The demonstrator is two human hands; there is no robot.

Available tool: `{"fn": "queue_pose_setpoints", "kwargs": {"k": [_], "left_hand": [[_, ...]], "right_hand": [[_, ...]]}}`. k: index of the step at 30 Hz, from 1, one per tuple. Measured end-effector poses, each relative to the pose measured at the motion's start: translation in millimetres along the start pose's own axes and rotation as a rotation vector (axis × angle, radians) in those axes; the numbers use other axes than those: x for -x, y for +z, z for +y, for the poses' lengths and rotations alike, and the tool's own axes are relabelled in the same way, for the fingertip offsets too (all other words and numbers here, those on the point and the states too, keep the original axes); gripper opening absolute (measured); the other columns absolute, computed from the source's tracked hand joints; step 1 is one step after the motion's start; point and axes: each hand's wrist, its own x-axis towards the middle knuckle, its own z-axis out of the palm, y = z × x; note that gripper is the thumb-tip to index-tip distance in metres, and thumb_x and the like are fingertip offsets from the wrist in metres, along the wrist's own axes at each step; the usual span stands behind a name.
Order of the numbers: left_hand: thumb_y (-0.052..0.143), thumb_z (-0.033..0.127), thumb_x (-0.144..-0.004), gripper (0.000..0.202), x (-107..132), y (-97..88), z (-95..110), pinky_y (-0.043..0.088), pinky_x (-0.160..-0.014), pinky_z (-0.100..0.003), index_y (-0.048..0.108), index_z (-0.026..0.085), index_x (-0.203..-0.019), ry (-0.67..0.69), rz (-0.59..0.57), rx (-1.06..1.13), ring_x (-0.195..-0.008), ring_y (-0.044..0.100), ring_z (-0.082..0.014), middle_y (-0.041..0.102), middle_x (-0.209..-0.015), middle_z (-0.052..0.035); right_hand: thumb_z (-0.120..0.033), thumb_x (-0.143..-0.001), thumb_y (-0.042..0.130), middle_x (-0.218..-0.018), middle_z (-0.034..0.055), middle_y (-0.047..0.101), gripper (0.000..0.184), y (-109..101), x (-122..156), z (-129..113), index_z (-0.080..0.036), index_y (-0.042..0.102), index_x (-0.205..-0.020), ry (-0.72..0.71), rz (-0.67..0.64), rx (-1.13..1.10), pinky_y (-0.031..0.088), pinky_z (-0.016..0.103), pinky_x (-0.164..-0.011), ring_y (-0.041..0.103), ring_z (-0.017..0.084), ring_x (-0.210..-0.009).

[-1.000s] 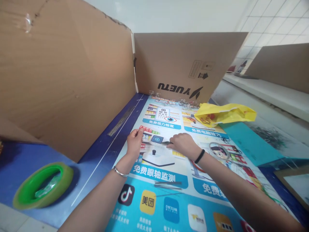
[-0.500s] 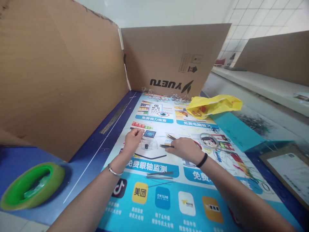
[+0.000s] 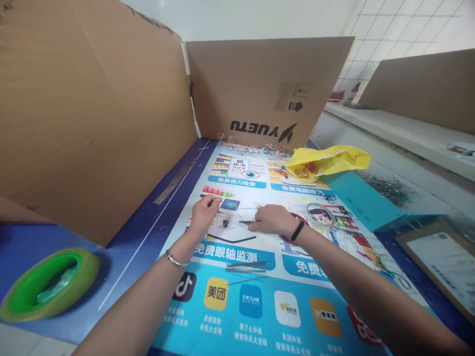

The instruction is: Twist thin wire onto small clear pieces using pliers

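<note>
Pointed tool (image 3: 245, 222): dark, slim, only a narrow tapering end visible, aimed leftward at the gap between the hands; remainder covered by the fingers, so its full form cannot be told. Location: over the middle of a printed poster (image 3: 218, 347), contact with it unclear. Right hand (image 3: 272, 220): closed around the tool, back uppermost, black band (image 3: 297, 230) at the wrist. Left hand (image 3: 206, 212): fingertips drawn together in a pinch, whether on anything cannot be told; silver bangle (image 3: 176, 259) at the wrist. Thin grey strips (image 3: 247, 267): small loose group, lying on the poster nearer the wearer. Second bundle of strips (image 3: 174, 183): long, thin, on the blue surface (image 3: 124, 269) beside the poster's left edge. Yellow bag (image 3: 341, 159): crumpled, reddish contents at its mouth, beside a turquoise box (image 3: 365, 200). Tape roll (image 3: 89, 277): green core, at left. Cardboard panel (image 3: 252, 84): upright behind, marked YUETU upside down.
</note>
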Motion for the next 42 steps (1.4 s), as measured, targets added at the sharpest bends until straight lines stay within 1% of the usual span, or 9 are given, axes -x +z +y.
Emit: {"fn": "queue_pose_setpoints", "kwargs": {"k": [5, 7, 11, 16, 23, 29, 32, 36, 42], "left_hand": [[0.055, 0.039, -0.073, 0.026, -1, 1.2, -1, 0.026, -0.042, -0.02, 0.052, 0.018, -0.058, -0.002, 0.021, 0.031, -0.042, 0.032, -0.0081, 0.038, -0.043, 0.006], [0.055, 0.04, -0.074, 0.027, 0, 1.4, -2, 0.027, -0.042, -0.02, 0.051, 0.018, -0.058, -0.002, 0.02, 0.039, -0.041, 0.032, -0.0077, 0.038, -0.043, 0.0061], [0.055, 0.04, -0.074, 0.028, 0, 0.8, -2, 0.027, -0.041, -0.019, 0.05, 0.018, -0.058, 0.001, 0.016, 0.053, -0.041, 0.032, -0.0068, 0.039, -0.044, 0.006], [0.057, 0.04, -0.071, 0.025, -1, 0.3, -7, 0.026, -0.038, -0.018, 0.054, 0.017, -0.064, -0.025, 0.027, 0.172, -0.039, 0.033, -0.0058, 0.04, -0.048, 0.0059], [0.057, 0.042, -0.071, 0.027, -3, -1.4, -8, 0.022, -0.035, -0.018, 0.054, 0.016, -0.064, -0.067, 0.006, 0.237, -0.037, 0.032, -0.0051, 0.04, -0.047, 0.0054], [0.059, 0.038, -0.07, 0.024, -2, 0.5, 1, 0.023, -0.037, -0.018, 0.052, 0.016, -0.062, -0.1, -0.019, 0.235, -0.038, 0.031, -0.0047, 0.042, -0.046, 0.0056], [0.06, 0.038, -0.07, 0.025, -2, 2.4, 0, 0.024, -0.038, -0.018, 0.053, 0.016, -0.061, -0.13, -0.086, 0.265, -0.039, 0.033, -0.005, 0.043, -0.046, 0.0051], [0.061, 0.041, -0.069, 0.026, 0, 3.6, -2, 0.032, -0.044, -0.018, 0.056, 0.016, -0.067, -0.194, -0.253, 0.307, -0.046, 0.044, -0.0072, 0.05, -0.053, 0.0019], [0.063, 0.045, -0.069, 0.031, 10, 7.4, 1, 0.04, -0.054, -0.021, 0.062, 0.015, -0.077, -0.251, -0.424, 0.326, -0.07, 0.056, -0.0133, 0.064, -0.084, -0.009]], "right_hand": [[-0.046, -0.085, 0.041, -0.08, 0.0145, 0.066, 0.041, 5, 23, -5, -0.015, 0.067, -0.082, 0.139, 0.257, 0.183, 0.038, 0.03, -0.062, 0.061, 0.024, -0.076], [-0.039, -0.087, 0.04, -0.08, 0.0156, 0.065, 0.037, 8, 33, -8, -0.013, 0.066, -0.082, 0.112, 0.319, 0.216, 0.036, 0.03, -0.061, 0.061, 0.023, -0.074], [-0.044, -0.086, 0.042, -0.077, 0.0128, 0.065, 0.038, 17, 47, -12, -0.016, 0.066, -0.078, 0.03, 0.287, 0.203, 0.035, 0.03, -0.06, 0.061, 0.023, -0.072], [-0.047, -0.084, 0.046, -0.076, 0.0111, 0.065, 0.036, 21, 46, -13, -0.016, 0.064, -0.082, 0.044, 0.32, 0.214, 0.034, 0.03, -0.063, 0.06, 0.022, -0.075], [-0.044, -0.082, 0.05, -0.085, 0.0125, 0.064, 0.032, 8, 18, -9, -0.016, 0.065, -0.084, -0.006, 0.411, 0.281, 0.031, 0.033, -0.072, 0.055, 0.024, -0.086], [-0.043, -0.082, 0.049, -0.081, 0.0107, 0.066, 0.032, 10, -3, -5, -0.016, 0.067, -0.08, -0.048, 0.334, 0.259, 0.033, 0.032, -0.069, 0.058, 0.022, -0.08], [-0.046, -0.084, 0.045, -0.081, 0.011, 0.067, 0.037, 14, -1, -6, -0.016, 0.067, -0.08, -0.003, 0.275, 0.219, 0.034, 0.03, -0.065, 0.061, 0.022, -0.075], [-0.048, -0.086, 0.04, -0.081, 0.0105, 0.068, 0.04, 18, 9, -4, -0.018, 0.067, -0.083, 0.104, 0.265, 0.17, 0.036, 0.028, -0.062, 0.062, 0.022, -0.076], [-0.054, -0.087, 0.03, -0.085, 0.0098, 0.067, 0.05, 26, 19, 0, -0.019, 0.065, -0.086, 0.258, 0.365, 0.082, 0.038, 0.026, -0.061, 0.062, 0.02, -0.077]]}}
